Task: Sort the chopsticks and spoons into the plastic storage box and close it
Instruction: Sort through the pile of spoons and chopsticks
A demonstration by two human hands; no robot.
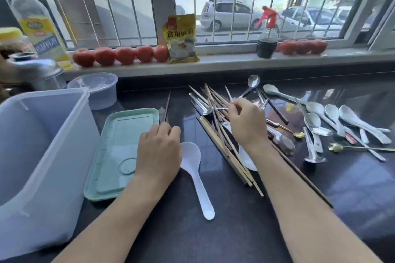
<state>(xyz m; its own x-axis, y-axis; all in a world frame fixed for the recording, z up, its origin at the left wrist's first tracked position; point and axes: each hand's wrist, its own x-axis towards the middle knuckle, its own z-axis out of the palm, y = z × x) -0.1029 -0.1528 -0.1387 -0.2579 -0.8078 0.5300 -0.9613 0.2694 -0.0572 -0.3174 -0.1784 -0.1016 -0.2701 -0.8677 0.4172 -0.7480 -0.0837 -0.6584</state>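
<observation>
A translucent plastic storage box (42, 145) stands open at the left, with its green lid (119, 147) lying flat beside it. My left hand (159, 151) rests on the lid's right edge, fingers curled round a pair of dark chopsticks (166, 105) that point away from me. A white plastic rice spoon (196, 175) lies just right of that hand. My right hand (245, 124) reaches into a heap of wooden chopsticks (220, 134) and pinches one thin stick. White ceramic spoons (350, 119) and metal spoons (314, 147) are scattered to the right.
A clear round tub (96, 87) stands behind the lid. On the windowsill sit tomatoes (121, 55), a yellow packet (182, 38), a dark spray bottle (267, 36) and an oil bottle (38, 21). A metal pot (34, 70) is at far left.
</observation>
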